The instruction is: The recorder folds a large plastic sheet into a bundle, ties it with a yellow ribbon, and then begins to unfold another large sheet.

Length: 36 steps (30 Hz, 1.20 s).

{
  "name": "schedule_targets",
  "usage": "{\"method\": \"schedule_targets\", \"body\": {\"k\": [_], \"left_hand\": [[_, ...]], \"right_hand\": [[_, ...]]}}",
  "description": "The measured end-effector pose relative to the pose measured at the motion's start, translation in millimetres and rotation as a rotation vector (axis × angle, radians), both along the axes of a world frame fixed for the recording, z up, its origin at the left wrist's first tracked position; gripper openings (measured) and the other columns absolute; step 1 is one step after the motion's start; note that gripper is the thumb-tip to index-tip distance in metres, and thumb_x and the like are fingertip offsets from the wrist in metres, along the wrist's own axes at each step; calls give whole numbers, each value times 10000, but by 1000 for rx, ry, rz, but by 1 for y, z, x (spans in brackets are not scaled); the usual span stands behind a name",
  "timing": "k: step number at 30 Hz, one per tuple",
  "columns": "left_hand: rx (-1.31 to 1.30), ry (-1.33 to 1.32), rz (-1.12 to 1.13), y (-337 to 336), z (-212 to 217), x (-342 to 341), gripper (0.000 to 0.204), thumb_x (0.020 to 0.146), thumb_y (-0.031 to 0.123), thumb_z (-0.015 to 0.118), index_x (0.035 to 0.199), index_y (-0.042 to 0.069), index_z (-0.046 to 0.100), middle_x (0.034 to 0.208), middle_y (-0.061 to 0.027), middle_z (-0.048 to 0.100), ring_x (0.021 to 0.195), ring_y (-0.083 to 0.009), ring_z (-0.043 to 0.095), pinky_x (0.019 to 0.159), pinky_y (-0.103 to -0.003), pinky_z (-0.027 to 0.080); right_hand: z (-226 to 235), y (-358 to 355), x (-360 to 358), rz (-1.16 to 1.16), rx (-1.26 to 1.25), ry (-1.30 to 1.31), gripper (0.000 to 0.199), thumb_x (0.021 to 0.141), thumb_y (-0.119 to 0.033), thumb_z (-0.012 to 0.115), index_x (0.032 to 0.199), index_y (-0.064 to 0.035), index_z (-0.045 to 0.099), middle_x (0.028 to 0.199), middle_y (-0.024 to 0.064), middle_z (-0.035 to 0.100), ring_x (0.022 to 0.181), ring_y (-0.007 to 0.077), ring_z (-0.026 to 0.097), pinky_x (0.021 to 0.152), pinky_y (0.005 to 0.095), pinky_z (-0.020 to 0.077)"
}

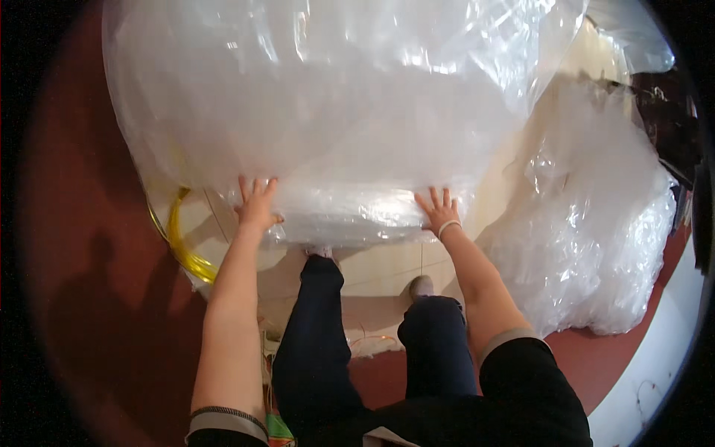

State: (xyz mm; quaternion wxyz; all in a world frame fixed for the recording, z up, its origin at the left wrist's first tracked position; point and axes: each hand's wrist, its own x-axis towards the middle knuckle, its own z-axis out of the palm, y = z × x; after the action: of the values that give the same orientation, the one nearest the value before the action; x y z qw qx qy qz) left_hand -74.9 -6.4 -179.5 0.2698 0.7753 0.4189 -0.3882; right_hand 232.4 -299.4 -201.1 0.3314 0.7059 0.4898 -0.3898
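A wide sheet of clear plastic film [320,112] fills the upper middle of the view. Its near end is gathered into a thick folded or rolled band [350,205] in front of my legs. On the left end of this band lies my left hand [258,205], fingers spread and palm down. My right hand [441,211], with a pale band around the wrist, presses on the right end in the same way. Both hands touch the film from above, and neither has its fingers closed around it.
A large crumpled heap of clear plastic [588,238] lies to the right. At the left, a bundle of shiny yellow strapping [182,242] rests on the beige tiled floor [376,287]. Dark red flooring [112,320] borders the tiles. Dark objects [666,112] stand at the far right.
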Motion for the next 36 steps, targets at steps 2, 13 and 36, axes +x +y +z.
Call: {"method": "schedule_targets", "body": {"k": [2, 13, 36], "left_hand": [[-11, -12, 21, -2, -4, -3, 859, 592, 238, 794, 1313, 240, 328, 1414, -28, 176, 1327, -357, 8, 901, -691, 297], [-58, 15, 17, 0, -24, -21, 781, 602, 295, 785, 1269, 189, 392, 1405, -65, 211, 1321, -366, 81, 934, -640, 297], [-294, 195, -44, 19, -30, -26, 771, 581, 331, 761, 1261, 220, 417, 1280, -61, 425, 1221, -280, 353, 964, -625, 250]], "right_hand": [[-7, -10, 7, 79, -30, 18, 994, 676, -440, 702, 1398, -338, 26, 1458, 106, 97, 1314, 406, 100, 984, 548, 271], [-38, -4, 26, 84, -318, 202, 773, 825, -365, 535, 1394, -362, 12, 1466, 68, 113, 1327, 342, 142, 1030, 482, 236], [11, 353, 133, 143, 733, -313, 505, 870, -280, 363, 1314, -43, 328, 1365, 171, 323, 1242, 314, 325, 986, 515, 235]]}}
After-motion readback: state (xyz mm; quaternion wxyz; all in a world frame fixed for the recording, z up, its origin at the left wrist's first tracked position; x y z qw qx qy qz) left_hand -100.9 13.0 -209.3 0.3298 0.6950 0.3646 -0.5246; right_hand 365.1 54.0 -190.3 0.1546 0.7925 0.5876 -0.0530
